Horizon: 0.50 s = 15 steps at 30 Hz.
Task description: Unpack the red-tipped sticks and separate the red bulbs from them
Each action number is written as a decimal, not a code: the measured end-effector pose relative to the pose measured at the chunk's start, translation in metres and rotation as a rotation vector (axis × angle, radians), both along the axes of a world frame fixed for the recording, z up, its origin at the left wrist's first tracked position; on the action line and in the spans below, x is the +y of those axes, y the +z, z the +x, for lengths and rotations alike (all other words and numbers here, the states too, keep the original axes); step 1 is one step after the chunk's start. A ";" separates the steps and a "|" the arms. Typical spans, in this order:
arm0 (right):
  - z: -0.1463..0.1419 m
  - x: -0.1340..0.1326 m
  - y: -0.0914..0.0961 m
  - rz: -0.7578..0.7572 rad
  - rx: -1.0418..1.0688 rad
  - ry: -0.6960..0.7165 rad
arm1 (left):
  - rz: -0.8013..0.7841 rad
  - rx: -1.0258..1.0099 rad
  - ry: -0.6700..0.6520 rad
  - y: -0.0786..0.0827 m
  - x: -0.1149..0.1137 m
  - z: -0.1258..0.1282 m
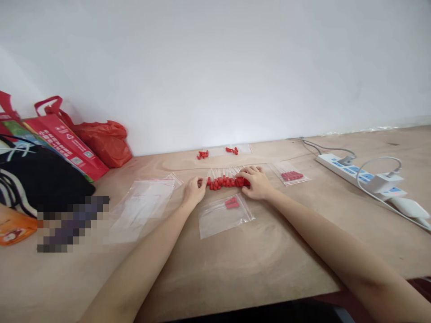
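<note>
Several thin, whitish sticks with red ends (220,181) lie side by side in a row on the table, red ends toward me. At the row's left end is my left hand (194,190), its thumb and fingers pinched together. What they pinch, if anything, is hidden. My right hand (255,183) curls over the right end of the row, its fingers and thumb around some red ends. Just in front of both hands lies a clear zip bag (215,220) holding a few red-ended sticks. A stack of clear zip bags (141,204) lies left of my left hand.
Another bag with red-ended sticks (291,175) lies to the right. More red-ended pieces (231,151) sit by the wall. A power strip (353,172) with cables occupies the right side. Red bags (103,139) and a black bag (47,179) stand at left, near an orange packet (15,226).
</note>
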State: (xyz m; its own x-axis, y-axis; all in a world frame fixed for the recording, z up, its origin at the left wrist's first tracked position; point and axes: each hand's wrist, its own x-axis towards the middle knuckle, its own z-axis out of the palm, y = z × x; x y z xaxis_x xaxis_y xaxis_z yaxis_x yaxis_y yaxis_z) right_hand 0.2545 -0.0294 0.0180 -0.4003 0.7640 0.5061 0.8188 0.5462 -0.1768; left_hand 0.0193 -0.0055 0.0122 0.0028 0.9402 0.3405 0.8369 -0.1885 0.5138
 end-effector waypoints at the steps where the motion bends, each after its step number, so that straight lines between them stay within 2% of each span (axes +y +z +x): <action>1: 0.002 0.000 0.001 0.000 -0.013 0.019 | 0.000 0.002 -0.002 0.000 0.000 0.000; 5: 0.003 0.003 0.004 -0.007 -0.009 0.038 | 0.002 0.011 -0.008 -0.002 0.001 -0.001; 11: 0.002 0.009 0.004 -0.107 0.176 0.113 | 0.005 0.013 -0.018 -0.003 0.003 -0.001; 15: -0.002 0.011 0.001 -0.124 0.248 0.165 | 0.010 0.009 -0.022 -0.003 0.002 0.000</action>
